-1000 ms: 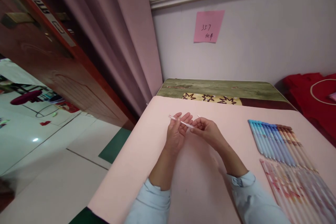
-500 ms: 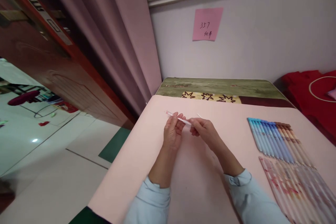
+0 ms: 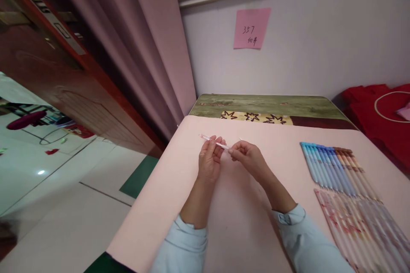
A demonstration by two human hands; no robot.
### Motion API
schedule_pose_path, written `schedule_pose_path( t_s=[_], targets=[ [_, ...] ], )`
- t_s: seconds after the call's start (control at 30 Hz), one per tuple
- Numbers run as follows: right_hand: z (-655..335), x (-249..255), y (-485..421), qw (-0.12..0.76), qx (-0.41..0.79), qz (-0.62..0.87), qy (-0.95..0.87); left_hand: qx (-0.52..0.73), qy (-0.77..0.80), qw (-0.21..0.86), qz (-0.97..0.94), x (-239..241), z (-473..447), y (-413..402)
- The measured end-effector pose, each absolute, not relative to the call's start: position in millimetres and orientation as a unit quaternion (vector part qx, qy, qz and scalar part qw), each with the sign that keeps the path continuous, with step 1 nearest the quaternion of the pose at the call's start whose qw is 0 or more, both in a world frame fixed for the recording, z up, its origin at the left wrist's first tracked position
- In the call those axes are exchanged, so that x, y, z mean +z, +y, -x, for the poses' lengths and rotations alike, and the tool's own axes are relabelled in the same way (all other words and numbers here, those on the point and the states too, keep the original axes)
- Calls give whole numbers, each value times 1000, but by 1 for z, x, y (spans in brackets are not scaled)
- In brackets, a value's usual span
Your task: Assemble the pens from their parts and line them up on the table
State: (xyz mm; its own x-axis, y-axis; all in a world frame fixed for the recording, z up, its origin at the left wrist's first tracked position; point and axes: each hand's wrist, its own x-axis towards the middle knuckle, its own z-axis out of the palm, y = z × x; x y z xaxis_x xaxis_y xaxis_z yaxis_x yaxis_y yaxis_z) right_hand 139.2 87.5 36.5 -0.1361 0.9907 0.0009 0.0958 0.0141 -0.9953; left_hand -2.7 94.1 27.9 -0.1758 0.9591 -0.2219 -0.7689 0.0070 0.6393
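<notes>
My left hand (image 3: 209, 158) is closed round a slim pen (image 3: 221, 145) with a clear, pink-marked end pointing to the far left. The thumb presses on the barrel, and the other fingers curl beneath it. My right hand (image 3: 248, 155) pinches the pen's right end between thumb and fingers. A thin white tip (image 3: 241, 139) pokes out behind the right hand's knuckles; what it belongs to is hidden. Both hands are just above the pale pink table cover (image 3: 173, 183).
On the right lie rows of blue and brown pens (image 3: 339, 170), with pink and greyish pens (image 3: 361, 226) nearer me. A patterned strip (image 3: 253, 117) shows at the table's far edge. Red cloth (image 3: 378, 119) is at the right, a wooden door (image 3: 96, 94) at the left.
My right hand has shifted slightly left along the pen, closer to my left hand. The view has moved a little; the pen stays in both hands.
</notes>
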Motion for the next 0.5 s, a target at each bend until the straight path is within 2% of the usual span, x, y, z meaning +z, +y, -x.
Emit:
schedule_pose_path(
  t_s=[0.13,0.3,0.43,0.5],
  targets=[
    [-139,37,87,409,542,494,-543,688,338,625,-149,29,2,94],
    [-139,38,87,431,466,494,-594,691,333,624,-149,31,1,93],
    [-137,41,85,396,535,478,-573,691,328,628,-146,31,1,93],
    [-137,41,84,408,524,480,-573,691,327,628,-148,31,1,93]
  ],
)
